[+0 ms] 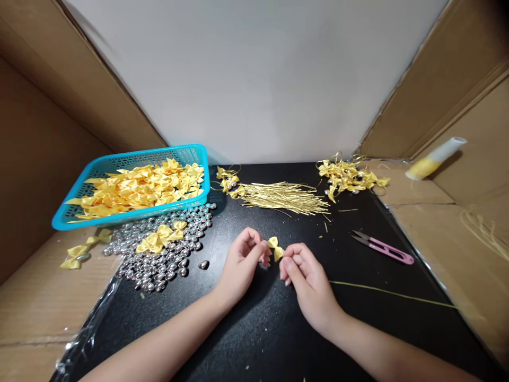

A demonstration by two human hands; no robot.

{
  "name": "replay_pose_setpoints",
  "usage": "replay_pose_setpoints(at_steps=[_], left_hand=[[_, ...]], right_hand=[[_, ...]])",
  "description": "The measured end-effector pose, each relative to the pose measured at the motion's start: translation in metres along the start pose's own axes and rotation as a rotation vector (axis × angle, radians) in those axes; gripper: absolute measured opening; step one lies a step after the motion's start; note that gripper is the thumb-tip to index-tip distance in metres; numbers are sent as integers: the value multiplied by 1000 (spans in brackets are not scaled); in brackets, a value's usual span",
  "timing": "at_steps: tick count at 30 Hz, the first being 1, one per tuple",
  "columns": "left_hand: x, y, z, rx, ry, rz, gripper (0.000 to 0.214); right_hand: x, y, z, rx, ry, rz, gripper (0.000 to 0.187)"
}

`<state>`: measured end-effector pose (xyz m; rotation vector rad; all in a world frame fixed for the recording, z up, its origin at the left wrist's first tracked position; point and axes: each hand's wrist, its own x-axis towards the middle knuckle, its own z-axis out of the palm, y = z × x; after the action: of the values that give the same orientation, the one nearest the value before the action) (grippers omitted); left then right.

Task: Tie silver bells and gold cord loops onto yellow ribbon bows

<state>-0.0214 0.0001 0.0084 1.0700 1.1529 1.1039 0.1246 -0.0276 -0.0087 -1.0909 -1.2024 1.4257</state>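
Above the middle of the black table, a small yellow ribbon bow (273,243) is held between my two hands. My left hand (248,254) pinches it at the left with thumb and fingertips. At its lower right edge, the fingers of my right hand (301,270) are closed on it; whether they also grip a cord is hidden. A thin gold cord (382,289) stretches over the table to the right from beside my right hand. Beyond the hands lies a bundle of cut gold cords (286,198).
A turquoise basket (58,220) of yellow bows stands back left. Silver beads (159,265) spread before it, with loose bows (159,240) on top. Finished-looking bows with cord loops (345,178) are heaped back right. Pink thread snips (387,249) lie right. Cardboard walls flank the table.
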Motion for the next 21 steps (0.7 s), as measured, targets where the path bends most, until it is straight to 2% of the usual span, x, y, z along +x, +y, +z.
replay_pose_setpoints(at_steps=[2, 5, 7, 9, 11, 14, 17, 19, 21], left_hand=[[4, 3, -8, 171, 60, 63, 22], [9, 6, -20, 631, 110, 296, 12], [11, 7, -23, 896, 16, 438, 17], [14, 6, -20, 1030, -107, 509, 32], [18, 4, -15, 1078, -152, 509, 37], [25, 2, -9, 1146, -157, 505, 33], [28, 1, -10, 1205, -196, 561, 26], [27, 2, -12, 1117, -225, 571, 18], [23, 3, -12, 919, -213, 524, 7]], right_hand=[[1, 0, -1, 18, 21, 7, 24], [2, -1, -2, 53, 102, 22, 27], [3, -1, -3, 94, 159, 28, 29], [4, 0, -3, 141, 188, 31, 31], [4, 1, -2, 156, 196, 29, 32], [4, 3, 0, 122, 194, 10, 31], [4, 3, 0, 106, 167, -13, 28], [4, 1, -1, 84, 142, -19, 28], [4, 0, -3, 49, 113, -13, 29]])
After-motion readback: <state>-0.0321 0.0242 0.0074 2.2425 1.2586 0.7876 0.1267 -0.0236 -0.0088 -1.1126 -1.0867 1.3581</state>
